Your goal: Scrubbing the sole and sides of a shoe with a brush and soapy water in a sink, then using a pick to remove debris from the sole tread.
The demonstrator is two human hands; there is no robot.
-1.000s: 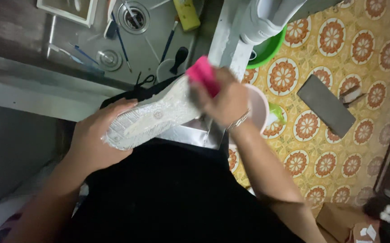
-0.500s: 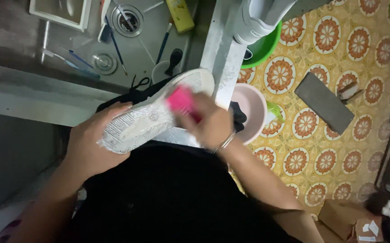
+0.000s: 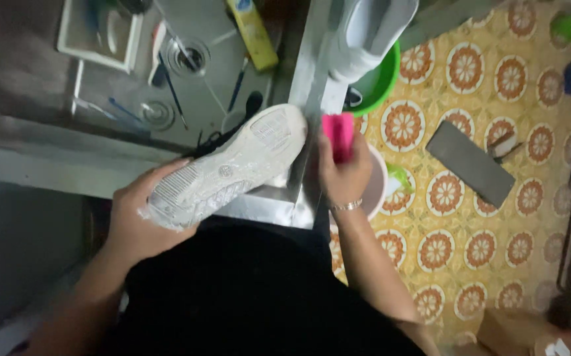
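Left hand is wrapped around the heel end of a white shoe, fingers curled tight on it, forearm coming up from the lower left; the shoe is sole-up, toe pointing toward the sink's right edge, and the rubber tread looks ridged and smeared with pale soapy gunk; right hand is clamped on a hot pink brush, blocky and plastic-looking, held just off the toe, not touching it as far as I can see; thin metal bracelet on that wrist; under the hand sits a pale pink bowl on the patterned orange tile floor; steel sink behind, green basin beside its right edge.
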